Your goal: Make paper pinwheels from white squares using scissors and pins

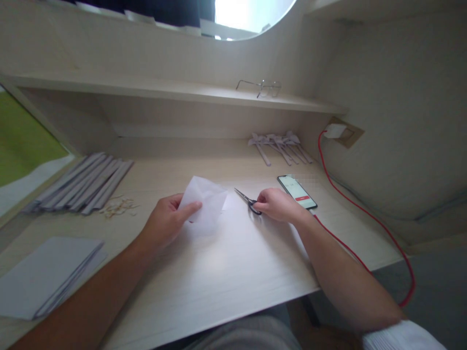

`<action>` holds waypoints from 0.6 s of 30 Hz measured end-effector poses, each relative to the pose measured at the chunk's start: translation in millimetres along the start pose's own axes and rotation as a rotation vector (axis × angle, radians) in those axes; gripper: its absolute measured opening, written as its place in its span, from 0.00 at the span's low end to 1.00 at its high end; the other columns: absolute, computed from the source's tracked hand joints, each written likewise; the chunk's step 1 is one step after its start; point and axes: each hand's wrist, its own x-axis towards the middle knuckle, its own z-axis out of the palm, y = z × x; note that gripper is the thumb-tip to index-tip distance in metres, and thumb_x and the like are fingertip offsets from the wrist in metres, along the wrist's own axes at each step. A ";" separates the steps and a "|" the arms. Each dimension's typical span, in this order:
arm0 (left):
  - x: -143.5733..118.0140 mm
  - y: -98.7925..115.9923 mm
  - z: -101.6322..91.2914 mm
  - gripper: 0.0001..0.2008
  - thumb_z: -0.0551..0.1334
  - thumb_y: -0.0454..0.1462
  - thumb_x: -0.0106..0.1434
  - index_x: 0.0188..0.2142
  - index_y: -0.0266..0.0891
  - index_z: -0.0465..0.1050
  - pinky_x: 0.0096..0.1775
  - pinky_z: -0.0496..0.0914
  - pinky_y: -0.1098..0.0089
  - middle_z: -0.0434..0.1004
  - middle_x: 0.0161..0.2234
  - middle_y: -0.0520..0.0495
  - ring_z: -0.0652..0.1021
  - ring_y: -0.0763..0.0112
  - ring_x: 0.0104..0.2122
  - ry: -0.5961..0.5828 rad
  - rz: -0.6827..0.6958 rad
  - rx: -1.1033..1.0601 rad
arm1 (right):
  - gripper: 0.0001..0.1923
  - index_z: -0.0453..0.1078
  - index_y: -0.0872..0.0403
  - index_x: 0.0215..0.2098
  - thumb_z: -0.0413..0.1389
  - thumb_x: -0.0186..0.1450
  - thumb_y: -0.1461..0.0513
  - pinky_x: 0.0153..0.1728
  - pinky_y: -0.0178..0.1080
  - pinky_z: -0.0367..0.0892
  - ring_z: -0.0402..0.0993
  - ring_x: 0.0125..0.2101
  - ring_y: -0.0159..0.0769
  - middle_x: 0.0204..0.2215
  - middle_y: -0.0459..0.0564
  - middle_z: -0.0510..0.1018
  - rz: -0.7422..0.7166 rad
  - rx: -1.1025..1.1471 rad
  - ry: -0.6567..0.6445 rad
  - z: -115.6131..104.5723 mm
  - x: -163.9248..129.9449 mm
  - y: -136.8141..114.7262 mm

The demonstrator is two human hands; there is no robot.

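With left hand [170, 216], pinched thin white paper [206, 194], probably light, easily creased, best taken by edges; with right hand [278, 204], grasped black-handled scissors [249, 200].

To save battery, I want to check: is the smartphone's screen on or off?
On: the smartphone shows a lit, pale display, with a red bar near its lower end.

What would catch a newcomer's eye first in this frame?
Probably the bright red cable, looping at the right between the wall plug and the phone. Next, near the picture's middle, the left hand holds a thin white sheet, and the right hand grips dark-handled scissors. A vivid green patch shows at the far left.
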 end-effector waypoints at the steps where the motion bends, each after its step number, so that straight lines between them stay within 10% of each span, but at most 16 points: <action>1: 0.6 -0.9 -0.4 0.14 0.71 0.47 0.55 0.28 0.37 0.81 0.28 0.66 0.71 0.81 0.25 0.48 0.76 0.66 0.24 0.004 0.000 0.004 | 0.10 0.79 0.55 0.28 0.60 0.63 0.57 0.25 0.37 0.54 0.71 0.24 0.35 0.25 0.51 0.81 0.000 0.012 -0.010 0.4 0.9 1.1; 13: -5.9 16.5 -0.6 0.15 0.69 0.45 0.57 0.22 0.38 0.75 0.23 0.66 0.72 0.75 0.19 0.51 0.73 0.71 0.20 0.102 0.065 -0.129 | 0.14 0.74 0.54 0.23 0.64 0.60 0.54 0.22 0.37 0.52 0.67 0.21 0.34 0.20 0.49 0.75 -0.001 0.179 -0.041 5.2 2.8 4.5; 18: -8.2 14.4 -3.6 0.16 0.67 0.43 0.61 0.21 0.38 0.72 0.23 0.65 0.72 0.72 0.18 0.52 0.71 0.72 0.20 0.127 0.110 -0.235 | 0.24 0.68 0.53 0.31 0.61 0.63 0.42 0.23 0.35 0.58 0.64 0.22 0.31 0.23 0.44 0.70 -0.130 0.690 -0.157 8.4 -4.9 -15.3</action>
